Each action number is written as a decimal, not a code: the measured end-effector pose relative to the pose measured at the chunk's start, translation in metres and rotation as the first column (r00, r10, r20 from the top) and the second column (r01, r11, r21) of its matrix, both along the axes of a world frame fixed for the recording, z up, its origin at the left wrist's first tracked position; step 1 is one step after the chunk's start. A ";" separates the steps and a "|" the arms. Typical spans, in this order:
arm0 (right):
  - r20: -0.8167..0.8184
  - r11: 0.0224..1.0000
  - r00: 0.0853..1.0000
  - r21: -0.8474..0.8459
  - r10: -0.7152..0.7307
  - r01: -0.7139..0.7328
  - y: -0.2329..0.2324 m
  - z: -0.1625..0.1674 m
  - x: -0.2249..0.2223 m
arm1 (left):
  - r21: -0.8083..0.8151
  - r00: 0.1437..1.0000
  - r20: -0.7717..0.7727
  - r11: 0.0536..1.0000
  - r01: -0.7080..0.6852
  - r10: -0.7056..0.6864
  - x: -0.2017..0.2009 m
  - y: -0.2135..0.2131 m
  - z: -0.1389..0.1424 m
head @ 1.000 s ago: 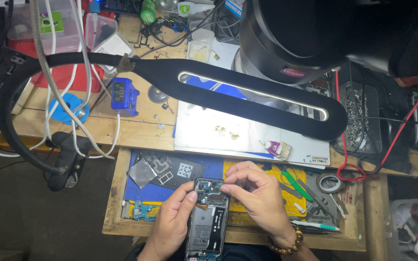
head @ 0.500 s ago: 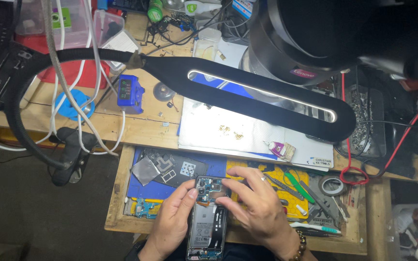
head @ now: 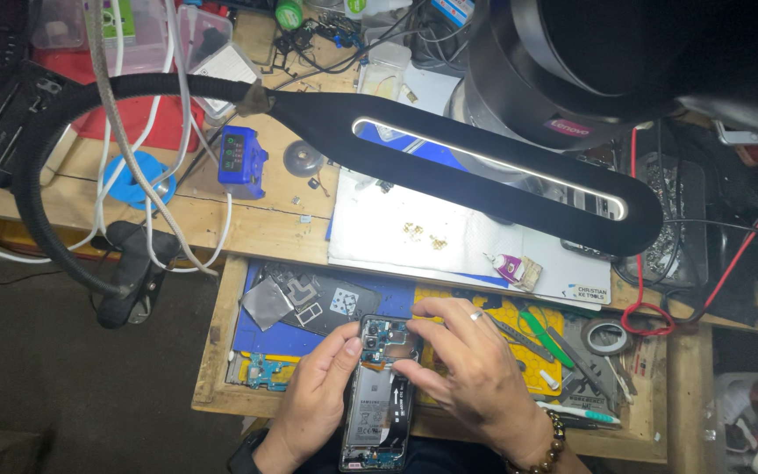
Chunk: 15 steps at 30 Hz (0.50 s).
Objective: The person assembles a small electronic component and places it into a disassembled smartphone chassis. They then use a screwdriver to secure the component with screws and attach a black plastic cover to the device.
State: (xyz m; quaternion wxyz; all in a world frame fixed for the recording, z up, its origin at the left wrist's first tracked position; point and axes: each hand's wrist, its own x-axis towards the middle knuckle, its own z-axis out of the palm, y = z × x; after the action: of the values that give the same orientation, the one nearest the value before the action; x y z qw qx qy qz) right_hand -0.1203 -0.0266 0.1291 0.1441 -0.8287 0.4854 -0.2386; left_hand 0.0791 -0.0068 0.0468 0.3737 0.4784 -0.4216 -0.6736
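From the head view, an opened phone (head: 379,395) with its back cover off lies lengthwise on the pull-out tray (head: 212,351) of the desk (head: 265,228), close to the person's body, its circuit board end pointing away and the pale battery label toward the lower end. The left hand (head: 313,395) cups the phone's left edge, fingers curled beneath and the thumb pressed on the upper left rim near the board. The right hand (head: 475,373) lies over the right side, fingers bent and drawn together, the fingertips (head: 405,373) pressing down on the board and the edge of the battery; whether they pinch a small part there I cannot tell. The phone looks light, thin and stiff, but with the cover gone it is fragile: the exposed board, thin ribbons and battery would not bear poking or bending, so the metal side frame seems the safest place to take hold, as the left hand does. Just beyond it on the blue mat (head: 396,294) lie metal shield plates (head: 278,294), and green-handled pliers (head: 546,333), tweezers and a roll of tape (head: 605,336) sit to the right. Above, a black lamp arm (head: 484,171) spans a white sheet (head: 449,241) with small brass screws.
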 end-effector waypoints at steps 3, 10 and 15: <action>-0.004 1.000 1.000 -0.017 0.014 -0.015 -0.001 0.001 -0.001 | 0.000 1.000 -0.008 1.000 0.004 -0.004 0.000 0.000 -0.001; -0.059 0.996 0.998 -0.078 0.037 -0.042 -0.002 0.004 0.001 | 0.004 1.000 0.008 1.000 -0.010 0.010 -0.001 0.001 -0.002; -0.078 0.990 0.995 -0.125 0.058 -0.068 -0.001 0.005 0.002 | 0.019 1.000 0.007 1.000 -0.015 0.015 -0.001 0.001 -0.002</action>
State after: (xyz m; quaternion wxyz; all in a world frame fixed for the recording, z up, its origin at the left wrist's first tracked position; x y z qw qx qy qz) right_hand -0.1180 -0.0279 0.1337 0.0801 -0.8594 0.4478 -0.2333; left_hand 0.0777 -0.0055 0.0445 0.3726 0.4875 -0.4129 -0.6731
